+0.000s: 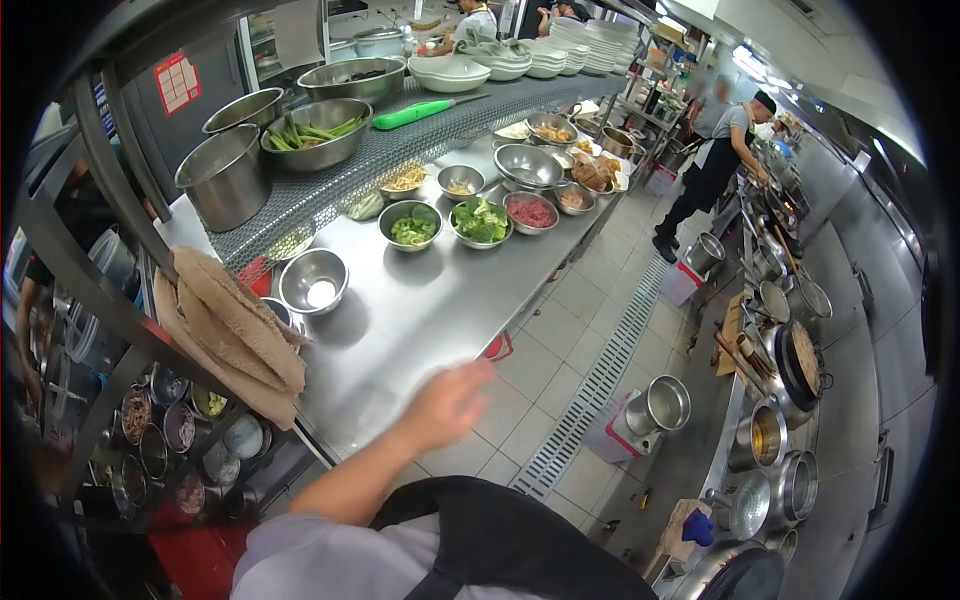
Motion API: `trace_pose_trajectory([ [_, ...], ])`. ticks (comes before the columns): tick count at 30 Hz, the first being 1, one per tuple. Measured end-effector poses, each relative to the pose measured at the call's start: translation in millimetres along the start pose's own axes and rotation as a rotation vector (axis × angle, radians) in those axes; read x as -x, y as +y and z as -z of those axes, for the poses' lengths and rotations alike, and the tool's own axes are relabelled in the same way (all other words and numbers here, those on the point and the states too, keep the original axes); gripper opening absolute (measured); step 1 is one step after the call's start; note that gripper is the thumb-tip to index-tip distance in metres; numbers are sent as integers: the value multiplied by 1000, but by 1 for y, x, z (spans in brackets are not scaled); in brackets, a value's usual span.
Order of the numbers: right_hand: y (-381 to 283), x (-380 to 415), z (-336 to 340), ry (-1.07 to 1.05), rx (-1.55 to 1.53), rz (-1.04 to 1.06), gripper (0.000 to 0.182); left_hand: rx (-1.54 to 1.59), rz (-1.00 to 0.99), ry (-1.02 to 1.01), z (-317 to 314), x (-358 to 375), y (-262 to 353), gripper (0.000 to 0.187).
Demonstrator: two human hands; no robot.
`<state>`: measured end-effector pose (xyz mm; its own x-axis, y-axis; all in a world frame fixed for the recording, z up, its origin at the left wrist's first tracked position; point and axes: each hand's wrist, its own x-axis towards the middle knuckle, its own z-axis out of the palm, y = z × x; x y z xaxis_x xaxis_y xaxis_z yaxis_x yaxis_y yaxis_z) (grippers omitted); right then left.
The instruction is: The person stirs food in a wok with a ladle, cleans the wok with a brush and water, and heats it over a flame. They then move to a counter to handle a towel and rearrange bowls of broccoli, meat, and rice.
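My left hand (447, 404) hangs over the near edge of the steel table (390, 340), blurred by motion; its fingers are smeared, and I cannot make out anything in it. My right hand is out of view. Nearest on the table, up and to the left, is a steel bowl (314, 281) with something white in it. Beyond it stand bowls of cut green vegetables (413, 228), broccoli (481, 221) and red meat (531, 211). A brown towel (230, 325) hangs on the rack at the table's left end.
A mesh-covered shelf (375, 160) holds a green-handled knife (415, 114), bowls and stacked white plates (590, 45). Right of the tiled aisle is a cooking line with pans (797, 365). A co-worker (716, 165) stands there farther up. A steel pot (660, 404) stands beside the floor drain.
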<state>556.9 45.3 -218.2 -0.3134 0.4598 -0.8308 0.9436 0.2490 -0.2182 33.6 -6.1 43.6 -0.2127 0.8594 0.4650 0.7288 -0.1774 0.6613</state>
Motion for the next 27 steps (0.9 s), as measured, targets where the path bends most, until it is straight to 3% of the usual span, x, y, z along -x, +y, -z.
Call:
trace_pose_trajectory([
  [3,29,6,-40,35,-240,-72,59,-403,61,515,84,1,13,50],
  [4,35,5,-46,55,-295,-85,59,-662,114,710,99,17,-14,56],
  [5,42,3,-51,74,-336,-89,59,-449,-95,996,127,-2,2,63],
  [7,55,-5,-58,111,-371,-64,59,-1241,-31,1154,179,0,24,70],
  [8,62,-14,-60,135,-366,-30,59,-1246,-37,1153,191,1,16,70],
  [10,85,-44,-64,224,-290,112,59,-1146,281,1260,200,8,-5,75],
  [11,103,-69,-67,329,-192,263,59,-1161,288,1262,195,14,-17,75],
  [12,84,-67,-49,681,-22,627,59,-1099,338,1251,187,22,-30,72],
  [13,78,-59,-11,456,-22,326,59,-1037,385,1244,181,32,-41,69],
  [14,5,1,69,219,52,26,59,-915,327,1232,176,41,-41,64],
  [15,51,-60,69,352,256,329,52,-792,268,1217,172,51,-39,59],
  [16,21,-53,96,353,-608,51,48,-810,272,1225,166,63,-42,59],
  [18,-6,-40,141,349,-747,119,49,-689,424,1205,154,84,-39,48],
  [19,-13,-37,152,339,-737,130,49,-703,430,1214,151,89,-34,48],
  [21,-16,-38,159,340,-597,159,48,-368,465,1217,144,89,-19,41],
  [23,-4,-46,142,250,-546,141,48,-331,442,1222,151,90,3,36],
  [25,0,-34,133,132,-306,134,47,350,516,1280,154,85,45,43],
  [27,1,-16,129,68,-20,196,46,422,425,1202,154,94,49,42],
])
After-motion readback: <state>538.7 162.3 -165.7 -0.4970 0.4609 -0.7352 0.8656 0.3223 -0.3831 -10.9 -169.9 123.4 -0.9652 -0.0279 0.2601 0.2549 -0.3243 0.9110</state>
